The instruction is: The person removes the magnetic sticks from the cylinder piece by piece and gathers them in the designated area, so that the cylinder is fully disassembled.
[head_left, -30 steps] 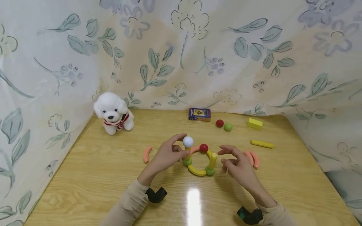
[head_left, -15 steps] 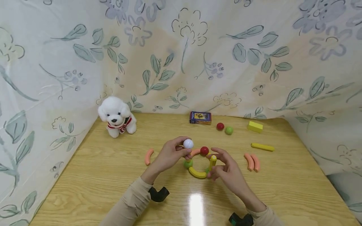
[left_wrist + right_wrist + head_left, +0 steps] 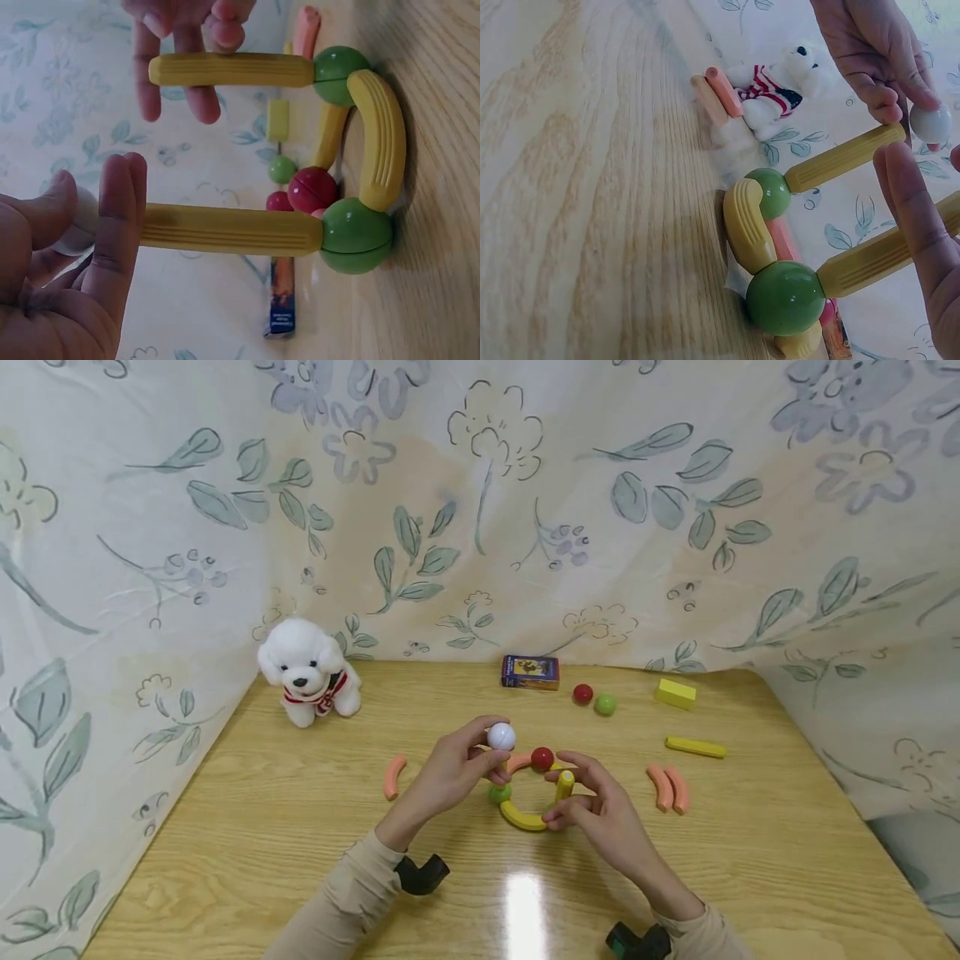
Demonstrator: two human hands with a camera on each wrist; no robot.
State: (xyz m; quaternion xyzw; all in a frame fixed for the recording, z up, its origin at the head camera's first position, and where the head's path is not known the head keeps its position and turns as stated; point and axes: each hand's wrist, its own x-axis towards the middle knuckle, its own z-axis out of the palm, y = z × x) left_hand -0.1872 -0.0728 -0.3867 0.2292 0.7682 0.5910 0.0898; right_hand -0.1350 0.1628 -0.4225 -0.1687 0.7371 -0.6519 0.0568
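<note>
Head view: our left hand (image 3: 453, 768) pinches the ball (image 3: 502, 736) atop the upright left rod (image 3: 232, 231), right hand (image 3: 609, 814) loosely spread beside right rod (image 3: 564, 787).

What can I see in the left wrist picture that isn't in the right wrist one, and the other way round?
Only the left wrist view shows the yellow block and the loose green ball.
Only the right wrist view shows the white toy dog in its striped outfit.
Both show the left hand holding the white ball, the right hand, two straight yellow sticks on green balls, and the curved yellow piece between those balls.
</note>
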